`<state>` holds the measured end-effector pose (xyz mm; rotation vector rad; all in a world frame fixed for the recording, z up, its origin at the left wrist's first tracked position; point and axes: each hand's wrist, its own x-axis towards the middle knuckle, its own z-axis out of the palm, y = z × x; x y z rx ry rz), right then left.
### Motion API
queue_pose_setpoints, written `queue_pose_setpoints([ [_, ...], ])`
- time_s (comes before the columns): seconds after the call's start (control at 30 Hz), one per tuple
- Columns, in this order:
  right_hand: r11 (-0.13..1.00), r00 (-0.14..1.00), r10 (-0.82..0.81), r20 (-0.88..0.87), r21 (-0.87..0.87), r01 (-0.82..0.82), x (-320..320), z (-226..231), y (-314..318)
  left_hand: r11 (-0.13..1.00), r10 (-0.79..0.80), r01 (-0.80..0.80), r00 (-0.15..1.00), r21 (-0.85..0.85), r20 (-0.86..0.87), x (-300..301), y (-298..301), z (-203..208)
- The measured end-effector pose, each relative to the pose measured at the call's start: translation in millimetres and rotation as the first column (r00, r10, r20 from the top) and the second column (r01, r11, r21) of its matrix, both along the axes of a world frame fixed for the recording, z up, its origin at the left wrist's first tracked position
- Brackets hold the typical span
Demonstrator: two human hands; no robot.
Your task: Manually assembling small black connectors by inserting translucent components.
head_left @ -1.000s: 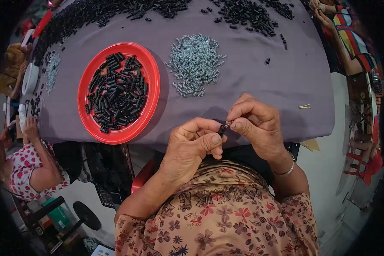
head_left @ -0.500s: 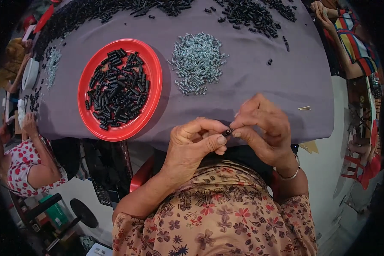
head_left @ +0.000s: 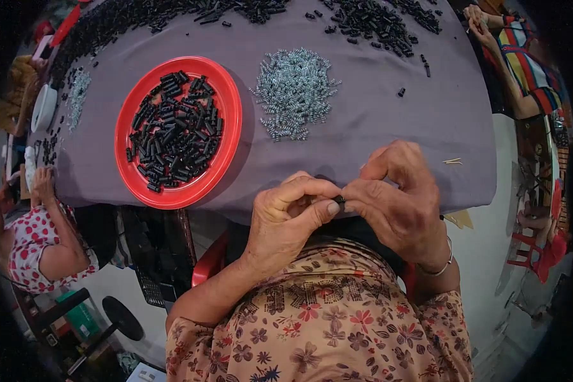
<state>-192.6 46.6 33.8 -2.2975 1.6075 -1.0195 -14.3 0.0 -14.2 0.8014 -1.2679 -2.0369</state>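
Note:
Just past the table's near edge, my left hand (head_left: 284, 213) pinches a small black plastic piece (head_left: 340, 200) between thumb and fingers. My right hand (head_left: 398, 194) meets it there, thumb and forefinger pressed together against the piece's end. Those fingertips cover most of the piece, so I cannot see what else they grip. To the left, a red plate (head_left: 234, 149) holds a heap of short black plastic tubes (head_left: 175, 130). Beyond my hands lies a pile of small metal coil springs (head_left: 296, 92).
A purple-grey cloth (head_left: 375, 108) covers the table. More black pieces (head_left: 369, 25) lie heaped along the far side. Two thin brass-coloured pins (head_left: 452, 161) rest at the right. Other people sit at both sides, one in a spotted top (head_left: 35, 248), one in stripes (head_left: 522, 57).
My right hand has moved slightly in toward the left, and its fingers have closed over the black piece, which shows less now. My left hand keeps its pinch.

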Motion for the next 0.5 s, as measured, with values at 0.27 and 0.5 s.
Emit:
queue_pose_setpoints([
  [0.27,0.992,0.995,-0.059,0.075,0.119,0.050,-16.6,-13.6,-0.5,0.960,0.012,0.018,0.994,0.281,-0.106,5.2,-2.8,-5.2],
  [0.5,0.967,0.905,-0.020,0.425,0.237,-0.090,1.5,-28.5,-6.1,0.893,0.057,0.048,0.974,0.447,-0.218,3.4,-3.1,-9.1],
])
